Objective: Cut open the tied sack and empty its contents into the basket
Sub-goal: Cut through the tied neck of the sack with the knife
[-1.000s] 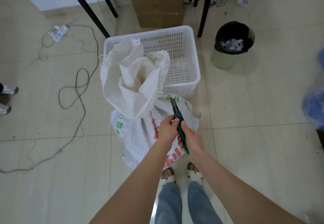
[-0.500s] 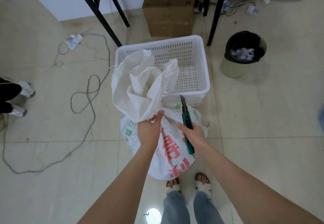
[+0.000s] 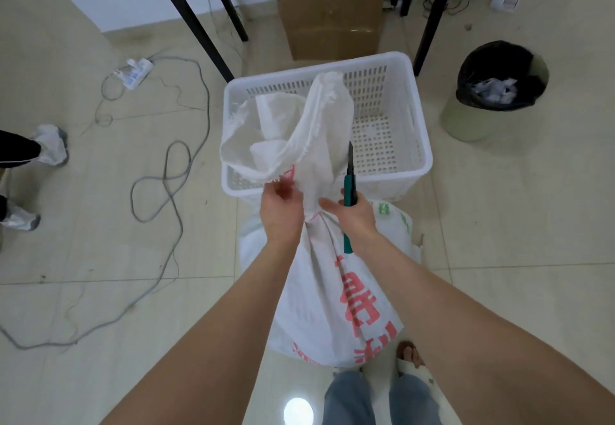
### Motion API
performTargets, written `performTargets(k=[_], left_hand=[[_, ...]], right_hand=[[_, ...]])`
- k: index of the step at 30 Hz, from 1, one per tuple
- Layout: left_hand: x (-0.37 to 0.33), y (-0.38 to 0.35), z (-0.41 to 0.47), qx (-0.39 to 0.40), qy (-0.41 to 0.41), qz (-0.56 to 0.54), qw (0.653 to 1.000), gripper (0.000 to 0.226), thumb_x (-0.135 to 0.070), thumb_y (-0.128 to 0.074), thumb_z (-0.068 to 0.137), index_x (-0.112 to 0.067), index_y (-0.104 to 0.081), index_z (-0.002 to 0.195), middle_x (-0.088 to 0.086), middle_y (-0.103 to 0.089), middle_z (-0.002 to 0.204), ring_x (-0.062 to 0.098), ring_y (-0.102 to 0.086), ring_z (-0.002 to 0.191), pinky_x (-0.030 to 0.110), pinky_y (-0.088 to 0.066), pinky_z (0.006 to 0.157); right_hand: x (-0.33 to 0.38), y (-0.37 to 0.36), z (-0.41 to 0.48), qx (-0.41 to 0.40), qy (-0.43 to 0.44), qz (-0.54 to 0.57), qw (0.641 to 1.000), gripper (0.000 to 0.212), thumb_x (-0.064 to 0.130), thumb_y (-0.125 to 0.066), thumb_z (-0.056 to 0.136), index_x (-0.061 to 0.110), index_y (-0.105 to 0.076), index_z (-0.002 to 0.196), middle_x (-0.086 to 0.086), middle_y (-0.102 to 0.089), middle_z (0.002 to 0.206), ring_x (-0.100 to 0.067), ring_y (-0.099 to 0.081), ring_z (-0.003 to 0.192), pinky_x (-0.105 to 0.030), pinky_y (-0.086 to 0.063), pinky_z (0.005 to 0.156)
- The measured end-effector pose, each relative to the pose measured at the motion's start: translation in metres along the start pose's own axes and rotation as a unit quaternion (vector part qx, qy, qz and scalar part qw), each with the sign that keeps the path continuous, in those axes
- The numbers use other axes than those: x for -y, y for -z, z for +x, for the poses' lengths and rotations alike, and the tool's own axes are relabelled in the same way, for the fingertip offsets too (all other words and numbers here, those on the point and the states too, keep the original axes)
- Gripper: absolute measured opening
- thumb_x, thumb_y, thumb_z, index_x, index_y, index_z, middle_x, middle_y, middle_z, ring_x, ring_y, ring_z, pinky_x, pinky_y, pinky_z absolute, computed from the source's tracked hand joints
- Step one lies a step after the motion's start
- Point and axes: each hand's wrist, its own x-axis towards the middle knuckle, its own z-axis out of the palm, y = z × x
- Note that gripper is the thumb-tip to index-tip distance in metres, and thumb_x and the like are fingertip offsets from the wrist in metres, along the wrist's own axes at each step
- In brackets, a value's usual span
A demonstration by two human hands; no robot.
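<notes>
sack's loose top [image 3: 293, 131] drapes over basket's [image 3: 420, 131] left half, right half open

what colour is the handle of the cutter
Green. The cutter sits in the right hand; head view shows it.

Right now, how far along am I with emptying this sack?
Early. Done: knife out, in your right hand, blade up. In hand: left hand holds the sack's loose top beside the bunched neck. Left: cut the neck, tip contents into the basket, whose floor shows bare.
</notes>
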Motion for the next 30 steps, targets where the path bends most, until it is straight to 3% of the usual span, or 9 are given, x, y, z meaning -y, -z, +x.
performTargets(k=[3, 6, 9, 11, 17, 20, 22, 26, 30], left_hand=[[0.036, -0.006, 0.012, -0.019, 0.071, 0.022, 0.997, 0.019, -0.007, -0.054, 0.084, -0.006, -0.05, 0.103, 0.009, -0.06, 0.101, 0.027, -0.059, 0.091, 0.039, -0.05, 0.085], [0.062, -0.016, 0.022, -0.013, 0.113, 0.023, 0.993, 0.051, -0.015, -0.069, 0.075, -0.004, -0.045, 0.119, 0.011, -0.055, 0.115, 0.03, -0.059, 0.101, 0.042, -0.051, 0.083], [0.077, -0.028, 0.021, 0.047, 0.068, 0.075, 0.994, 0.068, -0.024, -0.078, 0.072, -0.012, -0.039, 0.127, 0.001, -0.055, 0.112, 0.024, -0.057, 0.103, 0.029, -0.042, 0.075], [0.083, -0.036, 0.023, 0.058, 0.036, 0.102, 0.992, 0.073, -0.031, -0.077, 0.073, -0.018, -0.036, 0.131, 0.003, -0.059, 0.12, 0.027, -0.057, 0.109, 0.031, -0.044, 0.08], [0.066, -0.048, 0.018, 0.08, 0.025, 0.057, 0.995, 0.067, -0.035, -0.078, 0.072, -0.022, -0.044, 0.128, -0.002, -0.062, 0.119, 0.02, -0.057, 0.107, 0.037, -0.049, 0.089], [0.058, -0.053, 0.012, 0.097, 0.064, 0.035, 0.993, 0.05, -0.048, -0.071, 0.072, -0.023, -0.057, 0.113, -0.007, -0.066, 0.11, 0.015, -0.06, 0.104, 0.034, -0.051, 0.086], [0.052, -0.057, 0.006, 0.105, 0.09, 0.024, 0.99, 0.047, -0.055, -0.062, 0.076, -0.02, -0.062, 0.107, -0.004, -0.068, 0.104, 0.018, -0.062, 0.1, 0.035, -0.052, 0.085], [0.05, -0.067, 0.0, 0.13, 0.088, 0.036, 0.987, 0.069, -0.071, -0.047, 0.071, -0.018, -0.064, 0.111, 0.001, -0.069, 0.108, 0.021, -0.064, 0.101, 0.043, -0.052, 0.091], [0.052, -0.072, 0.003, 0.159, 0.077, 0.044, 0.983, 0.053, -0.064, -0.047, 0.081, -0.02, -0.066, 0.102, 0.002, -0.07, 0.105, 0.023, -0.064, 0.1, 0.044, -0.052, 0.091]], right_hand=[[-0.002, -0.017, 0.02, -0.004, 0.003, 0.017, 1.0, 0.057, 0.028, -0.077, 0.078, 0.011, -0.051, 0.125, 0.002, -0.057, 0.107, -0.017, -0.055, 0.095, -0.027, -0.044, 0.081], [-0.004, -0.028, 0.044, -0.011, -0.01, -0.006, 1.0, 0.046, 0.033, -0.077, 0.075, 0.014, -0.056, 0.111, 0.001, -0.06, 0.1, -0.02, -0.059, 0.092, -0.03, -0.048, 0.079], [-0.006, -0.028, 0.064, -0.024, 0.002, -0.054, 0.998, 0.021, 0.027, -0.073, 0.074, 0.017, -0.055, 0.079, -0.002, -0.063, 0.083, -0.02, -0.06, 0.075, -0.033, -0.05, 0.069], [-0.007, -0.021, 0.076, -0.034, 0.003, -0.054, 0.998, 0.016, 0.015, -0.067, 0.076, 0.017, -0.053, 0.07, -0.004, -0.061, 0.074, -0.018, -0.054, 0.062, -0.031, -0.047, 0.06], [0.004, 0.004, 0.079, -0.033, -0.097, 0.079, 0.992, 0.012, 0.007, -0.059, 0.083, 0.011, -0.05, 0.076, -0.005, -0.05, 0.064, -0.014, -0.04, 0.047, -0.024, -0.034, 0.04], [0.008, 0.02, 0.065, -0.02, -0.081, 0.128, 0.988, 0.024, 0.027, -0.068, 0.085, 0.009, -0.058, 0.097, -0.006, -0.061, 0.08, -0.012, -0.045, 0.053, -0.024, -0.04, 0.048], [0.004, 0.032, 0.056, -0.013, -0.037, 0.067, 0.997, 0.032, 0.039, -0.072, 0.081, 0.014, -0.059, 0.095, -0.002, -0.063, 0.083, -0.011, -0.047, 0.056, -0.026, -0.042, 0.056], [-0.01, 0.045, 0.05, 0.038, -0.004, -0.052, 0.998, 0.044, 0.035, -0.082, 0.071, 0.012, -0.058, 0.1, 0.001, -0.061, 0.079, -0.008, -0.051, 0.057, -0.021, -0.04, 0.05], [-0.02, 0.047, 0.057, 0.025, -0.021, -0.057, 0.998, 0.046, 0.037, -0.083, 0.069, 0.011, -0.06, 0.1, 0.002, -0.063, 0.078, -0.007, -0.05, 0.054, -0.019, -0.038, 0.046]])
